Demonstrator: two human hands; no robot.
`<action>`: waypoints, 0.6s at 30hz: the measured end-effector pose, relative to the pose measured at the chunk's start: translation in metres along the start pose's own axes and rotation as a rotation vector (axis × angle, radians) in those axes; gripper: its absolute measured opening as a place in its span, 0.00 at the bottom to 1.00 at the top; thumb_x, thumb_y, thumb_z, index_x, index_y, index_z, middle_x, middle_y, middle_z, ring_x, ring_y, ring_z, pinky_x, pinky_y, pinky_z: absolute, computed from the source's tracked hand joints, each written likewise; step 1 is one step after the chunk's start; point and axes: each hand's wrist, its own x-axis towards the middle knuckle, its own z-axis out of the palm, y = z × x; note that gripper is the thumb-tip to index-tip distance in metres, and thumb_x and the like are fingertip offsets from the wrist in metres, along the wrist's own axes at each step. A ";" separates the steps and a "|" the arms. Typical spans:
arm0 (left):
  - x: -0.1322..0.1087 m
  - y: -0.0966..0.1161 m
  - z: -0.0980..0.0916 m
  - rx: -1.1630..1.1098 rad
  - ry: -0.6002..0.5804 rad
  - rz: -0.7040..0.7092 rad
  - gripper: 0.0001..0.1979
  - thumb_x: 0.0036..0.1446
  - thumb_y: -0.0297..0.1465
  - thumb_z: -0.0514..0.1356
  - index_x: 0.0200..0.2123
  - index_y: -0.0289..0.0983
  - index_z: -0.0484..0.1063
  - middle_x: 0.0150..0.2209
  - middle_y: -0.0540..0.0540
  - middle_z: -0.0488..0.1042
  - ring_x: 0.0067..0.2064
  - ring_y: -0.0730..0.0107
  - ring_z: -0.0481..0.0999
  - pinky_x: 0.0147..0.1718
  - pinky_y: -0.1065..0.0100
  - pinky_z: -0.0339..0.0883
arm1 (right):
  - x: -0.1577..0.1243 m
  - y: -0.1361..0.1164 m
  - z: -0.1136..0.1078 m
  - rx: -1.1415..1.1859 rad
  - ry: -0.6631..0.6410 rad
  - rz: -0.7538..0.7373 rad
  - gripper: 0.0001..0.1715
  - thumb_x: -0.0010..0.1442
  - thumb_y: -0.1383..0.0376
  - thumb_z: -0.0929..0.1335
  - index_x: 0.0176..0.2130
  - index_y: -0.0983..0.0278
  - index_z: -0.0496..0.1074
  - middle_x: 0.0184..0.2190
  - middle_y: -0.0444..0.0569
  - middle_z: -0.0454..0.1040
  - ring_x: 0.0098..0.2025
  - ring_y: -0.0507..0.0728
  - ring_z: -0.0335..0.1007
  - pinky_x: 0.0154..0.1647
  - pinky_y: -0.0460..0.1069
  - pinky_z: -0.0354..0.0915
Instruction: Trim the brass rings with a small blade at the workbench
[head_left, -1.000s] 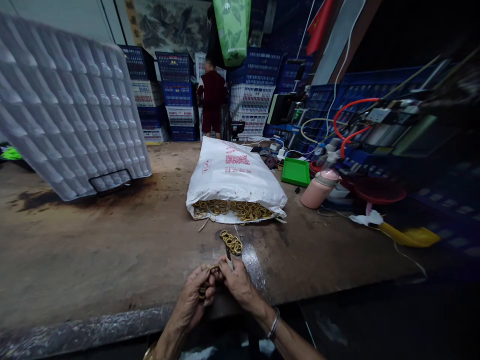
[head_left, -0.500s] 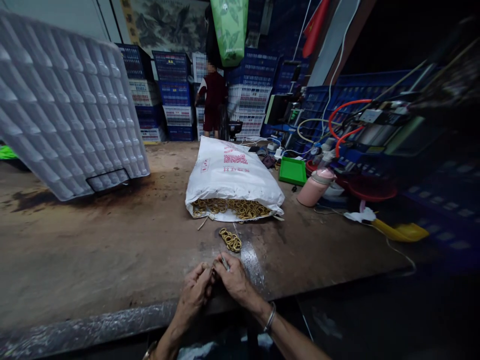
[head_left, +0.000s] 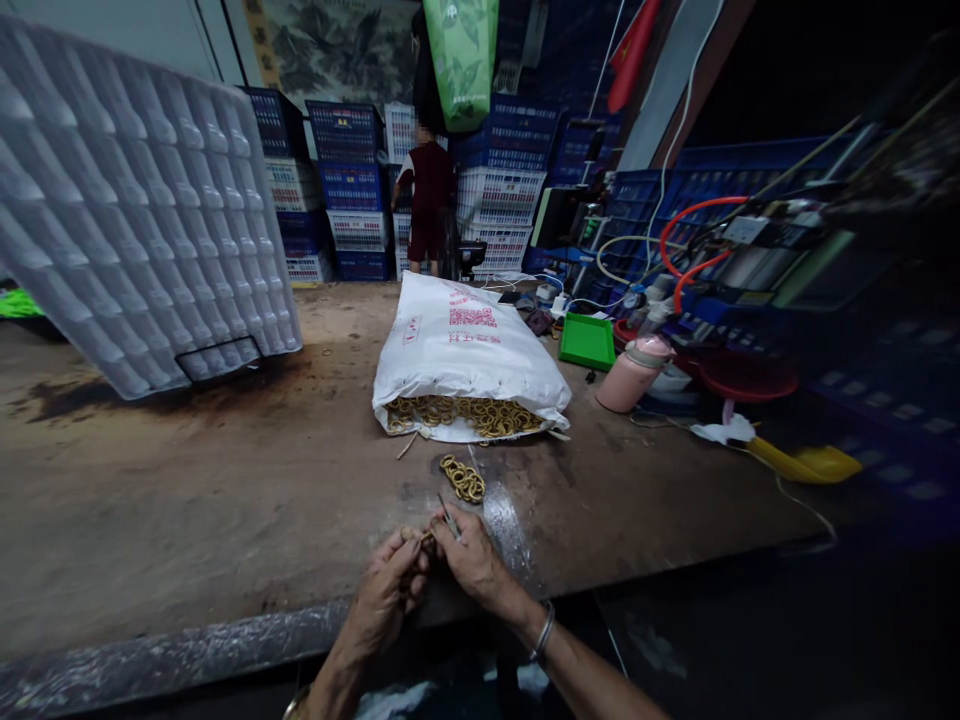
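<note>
Pinched between both hands at the near edge of the desk [head_left: 225,520]: a few brass rings [head_left: 424,540], mostly hidden by the knuckles. Left hand [head_left: 390,590] curled tight, fingers [head_left: 409,560] pressed together around the rings. Right hand [head_left: 469,560] touching the left, fingers closed on a thin metal pin [head_left: 448,516] poking up and away from the thumb; bangle [head_left: 543,632] on that wrist. Just beyond the hands, a small heap of loose rings [head_left: 463,479] lying on the worn, stained desk surface. Further off, a white sack [head_left: 469,350] with red print, lying flat, its near mouth open and spilling more rings [head_left: 465,413] of the same kind. To the right of the sack, a green tray [head_left: 589,342], then a pink flask [head_left: 632,374] tipped on its side, a red bowl [head_left: 746,378], a crumpled white rag [head_left: 718,431] and a yellow scoop [head_left: 806,464] near the right edge. Far right, a dim machine with red hoses [head_left: 694,240] and cables. Far left, a large white moulded tray [head_left: 135,210] leaning at a tilt over the desk. At the far back, stacked blue and white crates [head_left: 352,190], a person in a dark red top [head_left: 425,205] standing among them, well apart from the desk work, and a green bag [head_left: 461,55] hanging overhead.
</note>
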 end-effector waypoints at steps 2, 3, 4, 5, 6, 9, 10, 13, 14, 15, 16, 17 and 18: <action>-0.001 0.002 0.000 -0.052 -0.022 -0.017 0.10 0.52 0.37 0.57 0.28 0.36 0.63 0.23 0.55 0.62 0.17 0.86 0.56 0.14 0.79 0.45 | 0.001 0.000 0.000 0.025 0.008 0.013 0.12 0.56 0.60 0.59 0.26 0.64 0.63 0.19 0.39 0.60 0.23 0.48 0.56 0.26 0.43 0.54; -0.001 0.003 0.000 -0.079 -0.034 -0.024 0.10 0.52 0.36 0.57 0.28 0.35 0.63 0.23 0.55 0.62 0.17 0.86 0.56 0.14 0.79 0.45 | 0.002 0.000 0.000 0.032 0.011 0.020 0.12 0.55 0.61 0.59 0.25 0.64 0.63 0.18 0.38 0.59 0.22 0.48 0.56 0.26 0.43 0.54; -0.002 0.003 -0.001 -0.105 -0.044 -0.030 0.09 0.53 0.36 0.57 0.29 0.35 0.63 0.23 0.55 0.62 0.17 0.86 0.56 0.14 0.79 0.45 | 0.002 0.000 0.000 0.034 0.014 0.026 0.12 0.55 0.61 0.58 0.24 0.64 0.62 0.18 0.38 0.59 0.22 0.48 0.55 0.25 0.43 0.54; -0.002 0.003 -0.001 -0.131 -0.051 -0.038 0.09 0.53 0.36 0.56 0.29 0.35 0.63 0.23 0.55 0.62 0.17 0.85 0.56 0.14 0.79 0.45 | 0.002 0.000 0.000 0.031 0.019 0.029 0.12 0.55 0.62 0.58 0.24 0.64 0.62 0.17 0.38 0.58 0.21 0.48 0.55 0.25 0.43 0.54; -0.002 0.003 -0.002 -0.156 -0.054 -0.049 0.09 0.53 0.35 0.56 0.29 0.35 0.63 0.22 0.54 0.62 0.17 0.85 0.57 0.14 0.79 0.46 | 0.002 0.000 0.000 0.023 0.026 0.029 0.12 0.55 0.62 0.58 0.24 0.64 0.61 0.17 0.38 0.58 0.21 0.48 0.55 0.25 0.43 0.54; -0.001 0.003 -0.003 -0.219 -0.050 -0.064 0.08 0.53 0.35 0.56 0.30 0.35 0.64 0.22 0.54 0.62 0.17 0.85 0.57 0.14 0.79 0.46 | 0.001 0.003 0.001 -0.018 0.041 0.022 0.12 0.55 0.62 0.58 0.23 0.64 0.61 0.18 0.38 0.58 0.22 0.48 0.54 0.25 0.43 0.53; -0.001 0.003 -0.004 -0.231 -0.046 -0.059 0.08 0.53 0.35 0.57 0.30 0.35 0.64 0.22 0.54 0.62 0.17 0.85 0.57 0.14 0.79 0.46 | 0.001 0.005 0.001 -0.038 0.045 0.020 0.12 0.55 0.62 0.58 0.23 0.64 0.61 0.18 0.38 0.58 0.22 0.48 0.54 0.25 0.43 0.53; 0.001 0.004 -0.002 -0.238 -0.040 -0.032 0.09 0.52 0.35 0.58 0.29 0.35 0.64 0.22 0.55 0.62 0.17 0.86 0.56 0.14 0.79 0.46 | -0.001 0.009 0.002 -0.069 0.044 0.021 0.13 0.56 0.61 0.59 0.24 0.64 0.62 0.19 0.39 0.60 0.23 0.48 0.56 0.26 0.43 0.54; 0.001 0.005 -0.001 -0.230 -0.033 -0.020 0.09 0.51 0.35 0.58 0.29 0.36 0.63 0.22 0.55 0.62 0.17 0.86 0.56 0.14 0.79 0.46 | -0.001 0.009 0.003 -0.064 0.045 0.021 0.13 0.56 0.60 0.59 0.26 0.64 0.64 0.19 0.39 0.60 0.23 0.48 0.56 0.26 0.43 0.54; 0.002 0.005 0.000 -0.213 -0.021 -0.006 0.10 0.51 0.36 0.59 0.28 0.36 0.63 0.22 0.55 0.62 0.17 0.86 0.56 0.14 0.79 0.46 | -0.002 0.009 0.002 -0.053 0.047 0.020 0.14 0.57 0.59 0.58 0.27 0.64 0.65 0.20 0.39 0.62 0.24 0.49 0.57 0.27 0.43 0.54; 0.002 0.005 0.000 -0.188 -0.005 0.010 0.11 0.50 0.36 0.60 0.27 0.36 0.63 0.22 0.55 0.63 0.17 0.85 0.56 0.14 0.79 0.46 | -0.002 0.008 0.002 -0.036 0.050 0.018 0.14 0.57 0.59 0.58 0.29 0.64 0.66 0.21 0.40 0.63 0.24 0.49 0.58 0.27 0.43 0.55; 0.002 0.004 0.000 -0.155 0.016 0.028 0.12 0.49 0.37 0.60 0.26 0.36 0.63 0.22 0.55 0.63 0.17 0.85 0.56 0.14 0.79 0.46 | -0.002 0.006 0.001 -0.020 0.051 0.015 0.14 0.57 0.58 0.58 0.31 0.64 0.67 0.23 0.41 0.65 0.26 0.49 0.60 0.28 0.43 0.56; 0.002 0.003 0.000 -0.110 0.038 0.044 0.13 0.48 0.39 0.60 0.25 0.36 0.63 0.21 0.56 0.62 0.17 0.85 0.55 0.14 0.79 0.46 | -0.002 0.004 0.001 -0.009 0.049 0.013 0.14 0.57 0.58 0.59 0.32 0.64 0.67 0.24 0.42 0.67 0.27 0.49 0.61 0.29 0.43 0.56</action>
